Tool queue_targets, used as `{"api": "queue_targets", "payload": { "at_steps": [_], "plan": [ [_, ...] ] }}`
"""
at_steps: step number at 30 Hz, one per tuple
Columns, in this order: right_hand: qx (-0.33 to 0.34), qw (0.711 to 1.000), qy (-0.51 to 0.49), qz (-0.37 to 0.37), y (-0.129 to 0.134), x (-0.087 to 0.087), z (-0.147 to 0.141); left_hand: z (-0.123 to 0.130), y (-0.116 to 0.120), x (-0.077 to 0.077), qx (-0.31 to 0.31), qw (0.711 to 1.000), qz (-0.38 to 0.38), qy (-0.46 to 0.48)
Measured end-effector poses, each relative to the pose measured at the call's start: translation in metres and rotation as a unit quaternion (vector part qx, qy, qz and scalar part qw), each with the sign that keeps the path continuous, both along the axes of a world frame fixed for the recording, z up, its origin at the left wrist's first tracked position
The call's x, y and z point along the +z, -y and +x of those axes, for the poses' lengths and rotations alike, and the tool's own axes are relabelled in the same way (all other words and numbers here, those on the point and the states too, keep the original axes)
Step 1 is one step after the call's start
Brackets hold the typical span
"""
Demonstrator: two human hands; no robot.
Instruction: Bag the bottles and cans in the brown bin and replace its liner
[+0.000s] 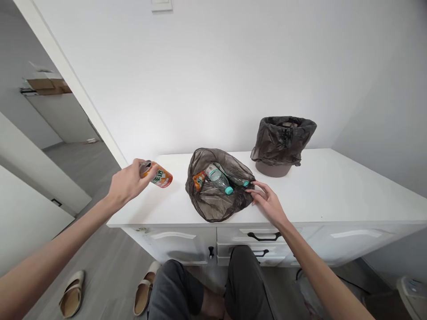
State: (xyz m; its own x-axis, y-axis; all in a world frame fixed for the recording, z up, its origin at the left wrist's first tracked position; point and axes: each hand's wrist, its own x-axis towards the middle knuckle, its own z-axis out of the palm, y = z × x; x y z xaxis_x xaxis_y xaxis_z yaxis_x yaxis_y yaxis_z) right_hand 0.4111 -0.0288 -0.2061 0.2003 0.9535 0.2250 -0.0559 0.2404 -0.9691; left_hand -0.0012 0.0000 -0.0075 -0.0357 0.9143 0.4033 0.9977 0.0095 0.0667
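Note:
An orange drink can [161,176] is held tilted in my left hand [128,182], gripped near its top end, above the left part of the white cabinet top. To its right lies a dark translucent plastic bag [213,208] with its mouth spread wide. Inside the bag are another orange can [199,181], a clear plastic bottle with a teal cap [218,178] and a second teal-capped bottle [237,180], partly covered. My right hand [267,202] has its fingertips on the bag's right rim; whether they pinch the film is hard to make out.
A brown bin lined with a dark bag [280,142] stands at the back right of the cabinet top [333,191], near the wall. Drawer handles [264,236] face my knees. Shoes [72,294] lie on the floor, and a doorway opens at left.

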Motion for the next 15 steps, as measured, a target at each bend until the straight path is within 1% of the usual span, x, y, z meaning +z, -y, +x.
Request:
{"api": "queue_targets", "payload": {
  "at_steps": [2, 5, 8, 11, 15],
  "plan": [
    [-0.004, 1.0, 0.003, -0.002, -0.001, -0.004, 0.001, -0.002, -0.024, -0.007, 0.019, 0.999, -0.041, -0.027],
    [-0.008, 1.0, 0.011, -0.008, -0.003, -0.009, 0.002, -0.01, -0.061, -0.021, 0.024, 0.996, -0.069, -0.052],
    [-0.011, 1.0, 0.018, -0.019, -0.004, -0.009, 0.001, -0.02, -0.085, -0.032, 0.024, 0.993, -0.081, -0.076],
    [-0.013, 0.999, 0.018, -0.027, -0.004, -0.006, -0.001, -0.025, -0.094, -0.04, 0.031, 0.992, -0.092, -0.084],
    [-0.022, 0.999, 0.026, -0.021, -0.003, -0.002, -0.004, -0.025, -0.094, -0.043, 0.029, 0.991, -0.11, -0.065]
  ]
}}
